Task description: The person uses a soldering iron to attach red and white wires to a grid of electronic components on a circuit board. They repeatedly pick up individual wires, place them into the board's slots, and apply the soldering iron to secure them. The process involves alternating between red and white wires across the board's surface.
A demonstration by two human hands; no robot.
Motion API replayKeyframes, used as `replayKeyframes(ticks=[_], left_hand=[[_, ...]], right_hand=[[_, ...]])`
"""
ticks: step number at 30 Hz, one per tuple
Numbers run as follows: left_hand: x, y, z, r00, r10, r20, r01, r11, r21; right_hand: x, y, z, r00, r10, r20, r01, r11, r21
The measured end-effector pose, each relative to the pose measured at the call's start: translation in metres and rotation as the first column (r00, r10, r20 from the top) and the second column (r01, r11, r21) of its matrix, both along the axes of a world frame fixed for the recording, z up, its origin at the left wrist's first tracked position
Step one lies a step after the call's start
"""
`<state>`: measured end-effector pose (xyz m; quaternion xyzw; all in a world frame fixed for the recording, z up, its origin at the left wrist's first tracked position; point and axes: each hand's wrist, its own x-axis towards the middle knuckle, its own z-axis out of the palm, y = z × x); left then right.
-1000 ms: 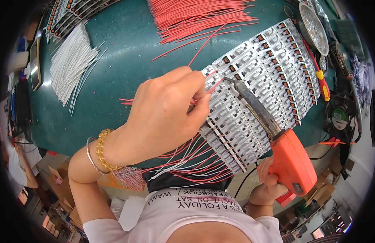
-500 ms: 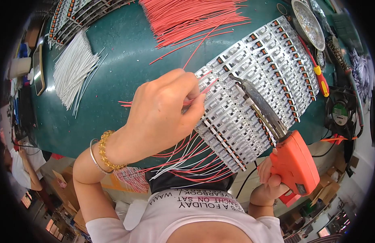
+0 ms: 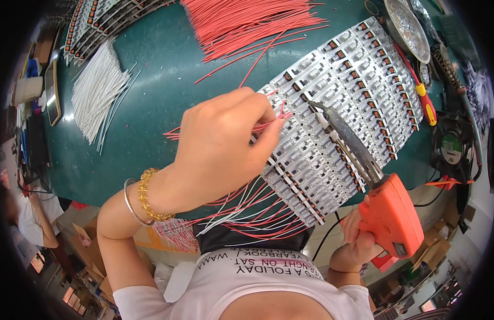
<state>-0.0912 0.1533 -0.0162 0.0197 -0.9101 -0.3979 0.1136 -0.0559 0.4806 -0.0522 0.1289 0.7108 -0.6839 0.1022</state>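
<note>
My left hand [image 3: 223,136] is closed in a pinch on a few thin red wires [image 3: 172,134], whose tails stick out on its left. Their front ends emerge past the fingertips, over the left edge of a panel of small silver-white modules [image 3: 345,90] with black and orange parts. At lower right my right hand [image 3: 356,240] grips an orange-red soldering gun [image 3: 393,213] by its handle. Its dark metal tip reaches over the panel, a short way right of the wire ends. Red and white wires [image 3: 257,213] trail from the panel's near side.
Loose red wires [image 3: 252,24] are heaped at the back, with a white wire bundle [image 3: 98,90] to the left. Stacked panels [image 3: 98,24] stand far left, near a phone [image 3: 53,90]. A screwdriver [image 3: 427,104], metal bowl [image 3: 407,29] and small fan [image 3: 452,146] line the right.
My left hand has shifted slightly right with the red wires, and one wire end now points more upward. The soldering gun has moved a little right and down.
</note>
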Motion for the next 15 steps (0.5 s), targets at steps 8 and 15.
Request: replayKeyframes(ticks=[8, 15], left_hand=[[-0.003, 0.005, -0.004, 0.998, 0.025, -0.053, -0.030, 0.995, -0.095], [-0.003, 0.005, -0.004, 0.997, 0.021, -0.073, -0.032, 0.988, -0.150]], right_hand=[[-0.009, -0.022, 0.021, 0.926, 0.319, -0.203, -0.303, 0.947, 0.109], [0.000, -0.010, 0.032, 0.904, 0.424, -0.050, -0.309, 0.730, 0.609]])
